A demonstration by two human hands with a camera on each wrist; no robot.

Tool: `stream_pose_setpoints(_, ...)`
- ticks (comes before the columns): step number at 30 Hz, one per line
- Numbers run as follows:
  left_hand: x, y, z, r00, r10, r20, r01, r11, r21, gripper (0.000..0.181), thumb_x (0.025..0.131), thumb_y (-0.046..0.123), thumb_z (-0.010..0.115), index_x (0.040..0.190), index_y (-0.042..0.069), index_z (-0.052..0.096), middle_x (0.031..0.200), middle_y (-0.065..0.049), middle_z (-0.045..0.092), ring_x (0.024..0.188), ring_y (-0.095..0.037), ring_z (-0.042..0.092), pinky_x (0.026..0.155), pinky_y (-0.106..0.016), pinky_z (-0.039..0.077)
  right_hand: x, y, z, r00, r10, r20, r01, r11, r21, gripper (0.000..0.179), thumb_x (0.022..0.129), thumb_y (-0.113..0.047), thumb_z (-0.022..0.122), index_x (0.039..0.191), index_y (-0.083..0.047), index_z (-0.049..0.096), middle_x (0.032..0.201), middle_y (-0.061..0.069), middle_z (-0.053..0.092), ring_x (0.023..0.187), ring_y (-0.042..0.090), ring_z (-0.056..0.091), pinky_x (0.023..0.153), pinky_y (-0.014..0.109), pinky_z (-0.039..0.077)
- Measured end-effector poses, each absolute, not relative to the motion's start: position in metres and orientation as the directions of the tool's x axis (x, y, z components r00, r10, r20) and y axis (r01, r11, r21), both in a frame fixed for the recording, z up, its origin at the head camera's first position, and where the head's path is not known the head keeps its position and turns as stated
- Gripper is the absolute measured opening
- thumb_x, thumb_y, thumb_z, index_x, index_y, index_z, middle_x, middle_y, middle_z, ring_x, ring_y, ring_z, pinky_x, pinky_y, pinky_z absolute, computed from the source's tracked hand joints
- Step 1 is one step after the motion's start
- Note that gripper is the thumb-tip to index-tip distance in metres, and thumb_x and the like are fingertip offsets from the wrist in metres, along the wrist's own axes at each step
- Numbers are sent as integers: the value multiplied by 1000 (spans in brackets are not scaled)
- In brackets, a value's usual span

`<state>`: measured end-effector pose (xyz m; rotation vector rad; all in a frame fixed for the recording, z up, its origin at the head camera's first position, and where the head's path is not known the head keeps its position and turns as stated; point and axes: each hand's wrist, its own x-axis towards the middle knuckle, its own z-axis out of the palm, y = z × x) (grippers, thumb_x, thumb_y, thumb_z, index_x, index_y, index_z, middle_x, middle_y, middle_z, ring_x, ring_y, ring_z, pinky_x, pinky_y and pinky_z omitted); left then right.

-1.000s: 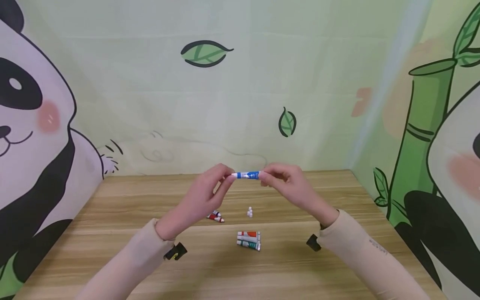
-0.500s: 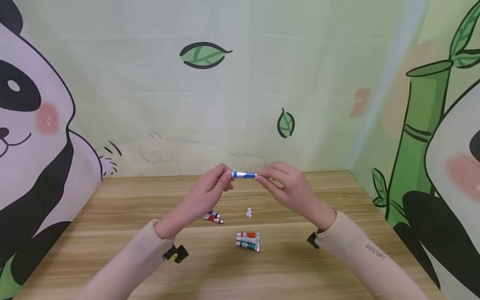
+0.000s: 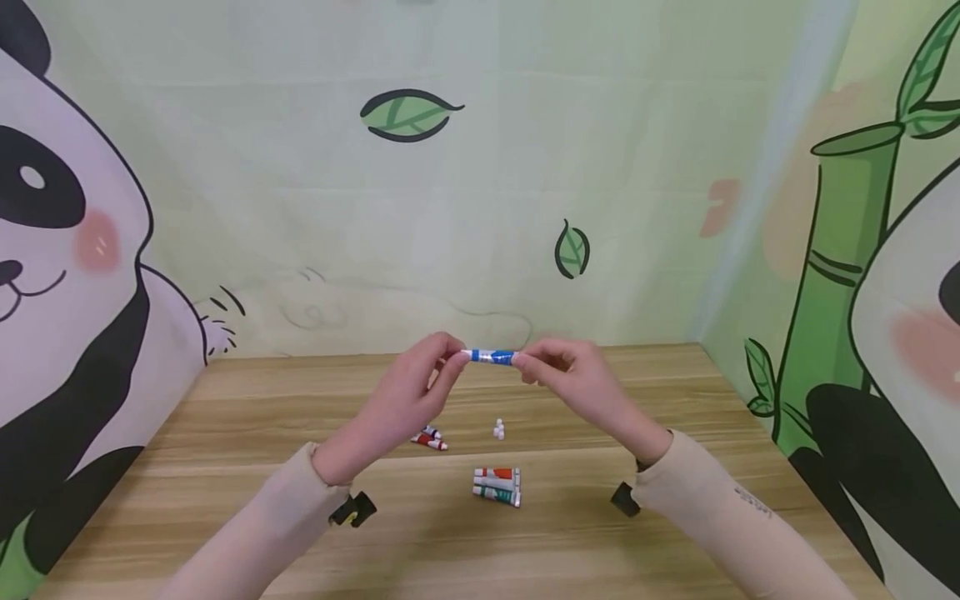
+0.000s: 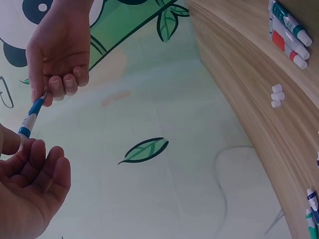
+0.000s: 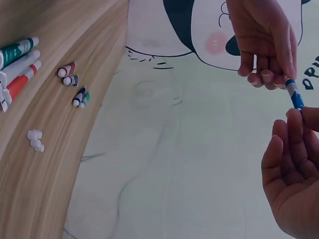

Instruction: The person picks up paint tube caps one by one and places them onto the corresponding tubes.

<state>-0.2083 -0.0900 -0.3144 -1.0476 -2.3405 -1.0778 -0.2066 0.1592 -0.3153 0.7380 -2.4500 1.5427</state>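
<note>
A small blue and white paint tube (image 3: 492, 357) is held level in the air above the far part of the table. My left hand (image 3: 405, 387) pinches its white cap end between thumb and forefinger. At the other end, the thumb and fingertips of my right hand (image 3: 581, 375) pinch the flat tail and cover it. The left wrist view shows the tube (image 4: 31, 118) stretched between both hands, and so does the right wrist view, where the left hand's (image 5: 264, 40) other fingers hang loosely curled.
Three tubes (image 3: 497, 487), orange, pale and green, lie side by side on the wooden table (image 3: 600, 533). Behind them is a small cluster of white caps (image 3: 499, 429). More small tubes (image 5: 81, 97) lie farther left, partly hidden by the left arm in the head view.
Half a second ago the left fingers were rolled farther over the cap; they have turned back to a thumb-and-forefinger pinch. The right fingers have shifted slightly on the tail, and the tube stays between the hands.
</note>
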Motion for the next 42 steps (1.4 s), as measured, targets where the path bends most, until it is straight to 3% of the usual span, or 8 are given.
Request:
stream_pose_setpoints(8, -211, -90, -323, -699, 480, 530, 715, 464, 523, 12, 104, 18, 59, 104, 7, 65, 86, 4, 62, 72, -12, 56, 63, -29, 50, -212, 164, -325, -924, -312, 223, -329, 345, -879, 22, 95, -32, 72, 96, -10, 76, 81, 6, 64, 76, 24, 55, 68, 33, 46)
stream_pose_setpoints(14, -213, -88, -340, -739, 491, 462, 672, 478, 566, 14, 103, 21, 60, 103, 9, 67, 83, 6, 63, 76, -11, 58, 68, -28, 54, -213, 168, -344, -918, -374, 130, -282, 387, -878, 23, 96, -32, 70, 97, -9, 74, 83, 8, 66, 79, 26, 58, 69, 34, 49)
stream_pose_setpoints(22, -210, -89, -370, -810, 512, 286, 554, 507, 661, 18, 105, 25, 57, 102, 10, 67, 78, 5, 59, 71, -12, 58, 56, -28, 53, -210, 171, -373, -886, -457, 75, -282, 404, -870, 21, 98, -26, 67, 94, -7, 73, 80, 6, 64, 77, 22, 58, 68, 33, 50)
stream_pose_setpoints(29, -207, -90, -394, -806, 545, 230, 539, 517, 665, 19, 105, 26, 57, 96, 13, 67, 74, 5, 58, 63, -9, 52, 52, -25, 46, -207, 174, -393, -874, -485, 30, -276, 446, -851, 19, 99, -23, 67, 98, -5, 74, 79, 3, 65, 72, 20, 58, 63, 28, 50)
stream_pose_setpoints(36, -207, -89, -412, -778, 595, 201, 563, 518, 644, 17, 104, 23, 59, 93, 13, 69, 76, 7, 61, 64, -7, 52, 57, -24, 49, -206, 177, -412, -852, -524, -3, -290, 476, -830, 23, 98, -23, 67, 99, -1, 74, 79, 2, 66, 70, 16, 58, 64, 35, 53)
stream_pose_setpoints(42, -207, -87, -423, -768, 619, 168, 571, 541, 618, 19, 103, 21, 59, 95, 8, 71, 76, 4, 63, 64, -8, 53, 57, -24, 47, -204, 177, -424, -825, -564, -27, -304, 484, -821, 23, 99, -20, 65, 96, 1, 72, 76, 3, 65, 67, 12, 57, 61, 26, 49)
